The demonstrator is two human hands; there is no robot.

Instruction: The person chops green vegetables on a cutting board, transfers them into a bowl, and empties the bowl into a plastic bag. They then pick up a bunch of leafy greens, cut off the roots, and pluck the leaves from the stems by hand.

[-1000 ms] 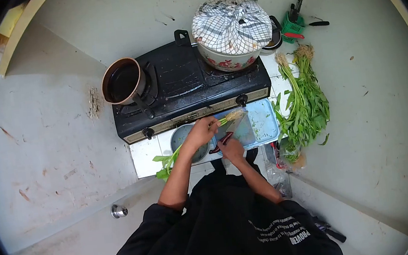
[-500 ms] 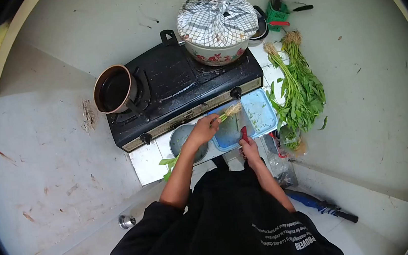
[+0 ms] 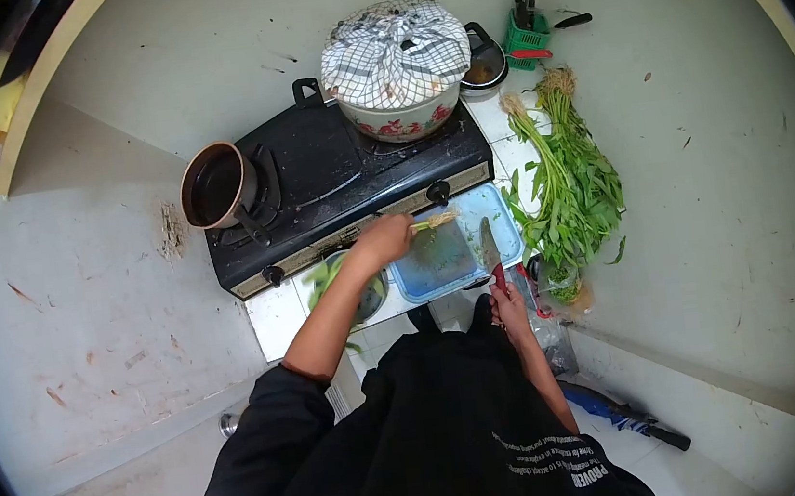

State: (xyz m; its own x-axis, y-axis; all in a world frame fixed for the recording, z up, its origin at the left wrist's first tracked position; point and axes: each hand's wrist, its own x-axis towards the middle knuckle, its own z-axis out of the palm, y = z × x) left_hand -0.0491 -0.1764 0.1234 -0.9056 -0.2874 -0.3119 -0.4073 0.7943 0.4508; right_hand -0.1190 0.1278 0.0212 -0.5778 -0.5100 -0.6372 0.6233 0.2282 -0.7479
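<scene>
My left hand [image 3: 387, 239] is closed around the stems of a small bunch of leafy greens [image 3: 437, 220]. The pale roots point right over a shallow blue tray [image 3: 500, 206], and the leaves hang left above a round grey bowl [image 3: 370, 301]. My right hand [image 3: 511, 310] grips the red handle of a knife [image 3: 490, 246] at the tray's front right. Its blade points away from me, over the tray and apart from the bunch. Small green scraps lie in the tray.
Behind the tray stands a black gas stove [image 3: 311, 160] with a saucepan [image 3: 216, 185] and a large flowered pot [image 3: 404, 121] under a checked cloth. More rooted greens [image 3: 569, 172] lie at right, near a green basket of utensils [image 3: 527, 39].
The knife's blade, largely hidden before, now shows over the tray's right part. The bunch has shifted left relative to the tray, its leaves now over the bowl. The whole view has shifted slightly.
</scene>
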